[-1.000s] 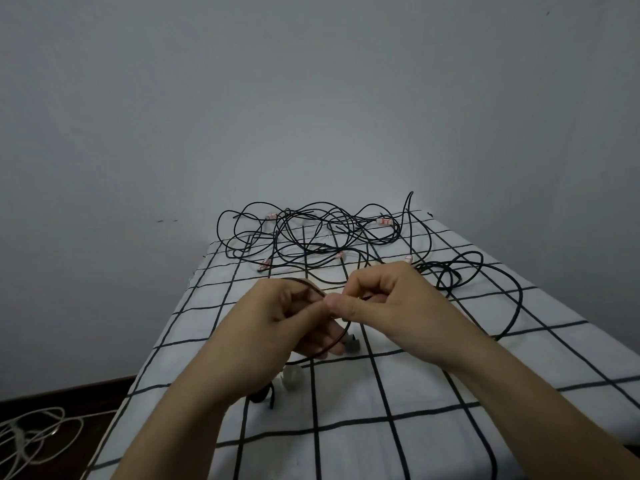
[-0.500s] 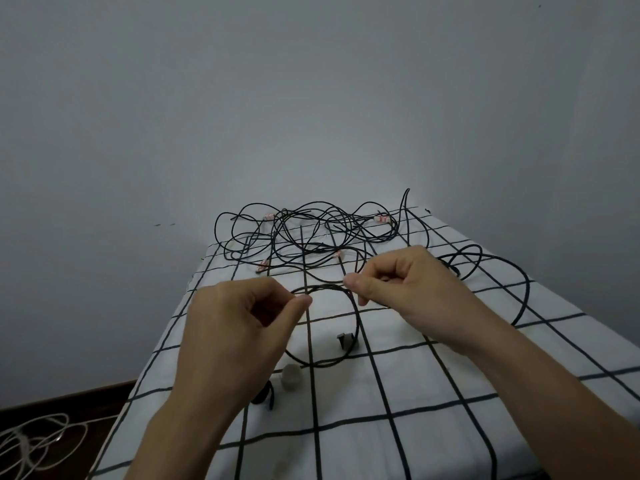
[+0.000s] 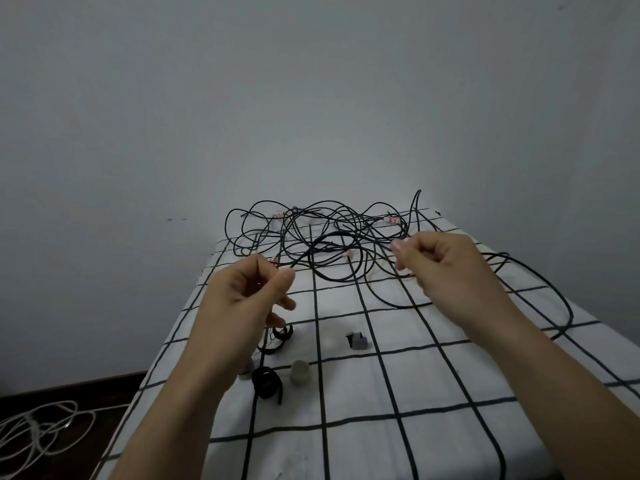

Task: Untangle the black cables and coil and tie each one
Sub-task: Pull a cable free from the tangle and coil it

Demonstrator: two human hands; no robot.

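Two hands pinch one thin black cable strand (image 3: pixel 309 253), left hand (image 3: pixel 247 294) and right hand (image 3: pixel 446 265) apart, above the white black-gridded cloth (image 3: pixel 433 379); tangled black cable heap (image 3: pixel 322 220) lies just beyond. Untangling step; next probably needs drawing strand clear before coiling

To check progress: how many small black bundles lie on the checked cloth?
2. One bundle lies just under the left hand's fingers; the other bundle lies nearer the camera, beside a grey cap. The left forearm may hide more.
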